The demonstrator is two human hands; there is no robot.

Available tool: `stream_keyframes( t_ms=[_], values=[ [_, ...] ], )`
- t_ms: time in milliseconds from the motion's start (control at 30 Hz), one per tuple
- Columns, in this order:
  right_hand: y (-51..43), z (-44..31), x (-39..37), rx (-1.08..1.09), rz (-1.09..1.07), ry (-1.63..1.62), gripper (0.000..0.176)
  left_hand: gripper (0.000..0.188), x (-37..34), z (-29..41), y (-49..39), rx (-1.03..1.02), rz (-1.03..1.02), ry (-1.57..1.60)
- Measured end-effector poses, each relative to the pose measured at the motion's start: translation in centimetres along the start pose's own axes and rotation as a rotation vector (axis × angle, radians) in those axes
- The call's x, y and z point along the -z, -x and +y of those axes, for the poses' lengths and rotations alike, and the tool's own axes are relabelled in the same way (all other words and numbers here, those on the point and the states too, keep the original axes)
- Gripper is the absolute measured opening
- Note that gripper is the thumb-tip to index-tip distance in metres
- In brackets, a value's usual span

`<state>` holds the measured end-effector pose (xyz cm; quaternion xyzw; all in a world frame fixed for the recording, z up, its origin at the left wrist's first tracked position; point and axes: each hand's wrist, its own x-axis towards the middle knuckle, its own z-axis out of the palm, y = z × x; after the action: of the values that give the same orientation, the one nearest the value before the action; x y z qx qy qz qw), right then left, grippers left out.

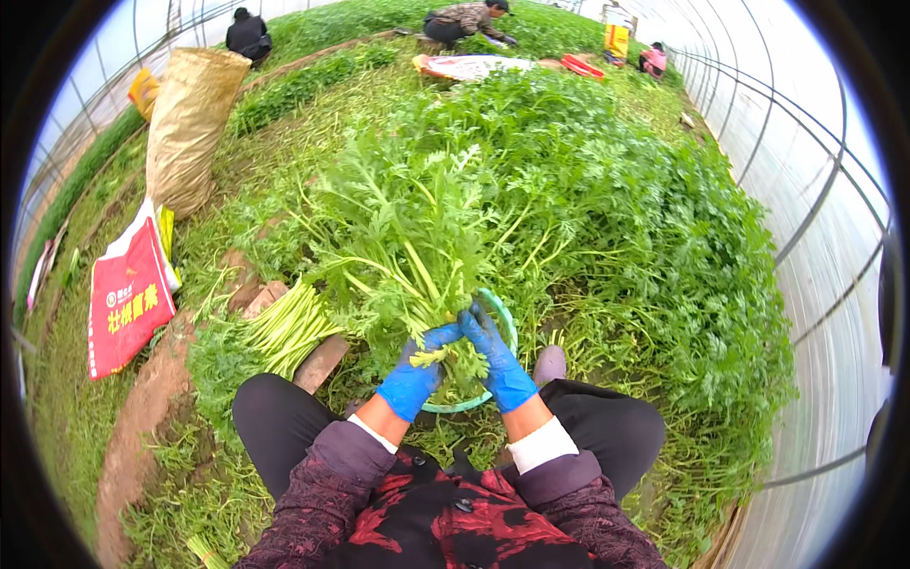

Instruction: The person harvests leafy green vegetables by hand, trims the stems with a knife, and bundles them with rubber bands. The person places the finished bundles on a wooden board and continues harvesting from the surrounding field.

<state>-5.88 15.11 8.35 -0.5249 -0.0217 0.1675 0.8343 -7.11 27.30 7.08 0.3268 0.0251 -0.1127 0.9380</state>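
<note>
Both hands wear blue gloves and meet in front of me above a green plastic basin (pixel 507 320). My left hand (pixel 416 373) grips a bunch of leafy greens (pixel 419 263) with lobed leaves and pale stems, fanning away from me. My right hand (pixel 498 359) touches the stem end of that bunch; its fingertips are close to my left fingers, and whether they pinch a stem is hard to tell. A yellowish leaf (pixel 429 357) hangs below the left fingers. Trimmings lie in the basin, partly hidden by my hands. To the left, a pile of cut stems (pixel 291 331) rests beside a brick (pixel 321 364).
Dense standing greens (pixel 640 235) fill the right side up to the plastic greenhouse wall (pixel 825 284). At left stand a tall woven sack (pixel 188 128) and a red printed bag (pixel 131 299). Farther off crouch a person in a patterned jacket (pixel 462 18) and others.
</note>
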Motion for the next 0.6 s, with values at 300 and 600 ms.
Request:
stream_keyframes(
  t_ms=[300, 600],
  values=[
    [-0.6, 1.7, 1.1, -0.142, -0.222, 0.606, 0.064, 0.051, 5.0, 0.8, -1.0, 0.031, -0.239, -0.455],
    [2.4, 2.8, 4.9, -0.160, 0.129, 0.851, 0.030, 0.069, 4.5, -0.7, -2.4, 0.119, -0.575, -0.924]
  ],
)
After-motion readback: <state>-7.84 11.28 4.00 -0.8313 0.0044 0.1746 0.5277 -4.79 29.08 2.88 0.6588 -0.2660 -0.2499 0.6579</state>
